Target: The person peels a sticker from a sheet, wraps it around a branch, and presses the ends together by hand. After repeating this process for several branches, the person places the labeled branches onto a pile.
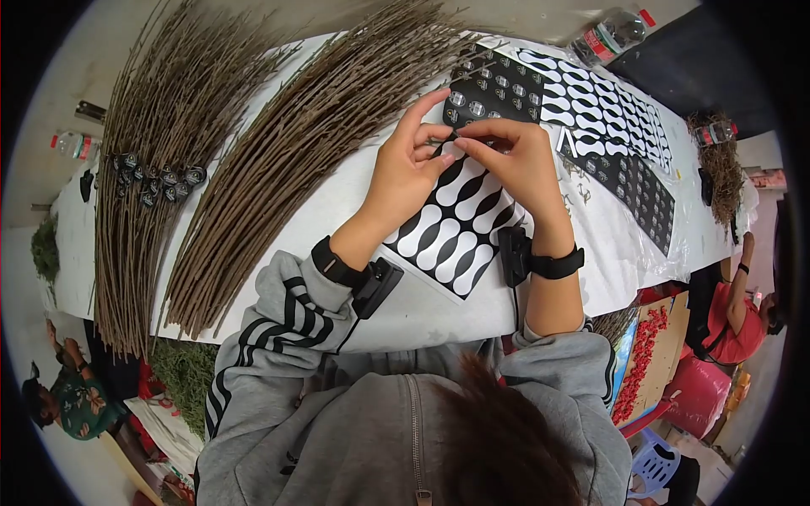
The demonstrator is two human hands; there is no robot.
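My left hand (398, 173) and my right hand (519, 164) meet fingertip to fingertip above a label sheet (456, 221) with white and black dumbbell shapes. The right thumb and index finger pinch together. In the left hand the index finger is raised while the thumb and other fingers close in. A small dark piece between the fingertips is too small to make out. Just beyond the hands lies a black sheet with round printed emblems (496, 88). To the left rests a large bundle of thin brown twigs (278, 169).
Another twig bundle (181, 101), at far left, carries several round black labels (156, 181). Patterned sheets (603, 105) and a plastic bottle (612, 35) are at the back right. Red berries (645, 363) sit on a board beside me. Other people (738, 312) are at both sides.
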